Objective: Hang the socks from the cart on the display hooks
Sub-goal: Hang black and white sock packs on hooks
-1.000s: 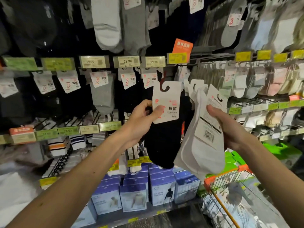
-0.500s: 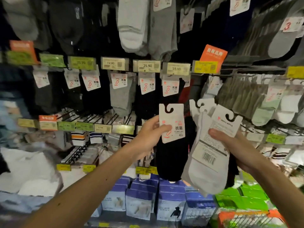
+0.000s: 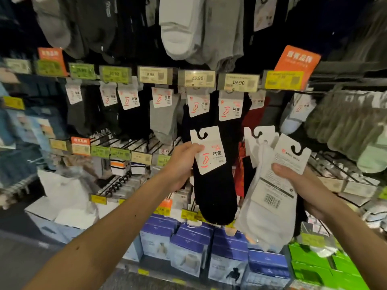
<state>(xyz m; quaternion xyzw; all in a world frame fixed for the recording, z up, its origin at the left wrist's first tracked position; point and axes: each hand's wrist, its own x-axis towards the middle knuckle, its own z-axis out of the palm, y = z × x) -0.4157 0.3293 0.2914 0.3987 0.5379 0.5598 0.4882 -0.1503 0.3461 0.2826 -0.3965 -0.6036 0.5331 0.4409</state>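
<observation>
Seen from the head camera, the left edge of the sock display is smeared with blur, and the grey and white socks (image 3: 180, 28) on the top row are cut off by the frame. Several price tags (image 3: 238, 82) on the rail are legible, while the green ones further left are not. An orange sign (image 3: 297, 58) sticks up above the rail at the right.

The left hand (image 3: 184, 162) pinches the card header (image 3: 209, 151) of a pack of black socks (image 3: 215, 191), with the thumb on the front and the fingers hidden behind. The card's hook slot is free and sits below the hanging rows, in front of the display hooks (image 3: 146, 143). The right hand (image 3: 303, 185) grips a bundle of white socks (image 3: 266, 208), barcode side out. Only its thumb shows on the card; the fingers are hidden behind. Something dark hangs behind that bundle, too hidden to name.

Half a second ago both hands held the same packs in the same grips. The view has turned a little to the left since then, and the orange cart rim at the lower right has left the frame.

On the bottom shelf stand blue boxes (image 3: 192, 245) with garment pictures on them, and green boxes (image 3: 310, 260) just to their right. All are closed, so their contents cannot be seen.
</observation>
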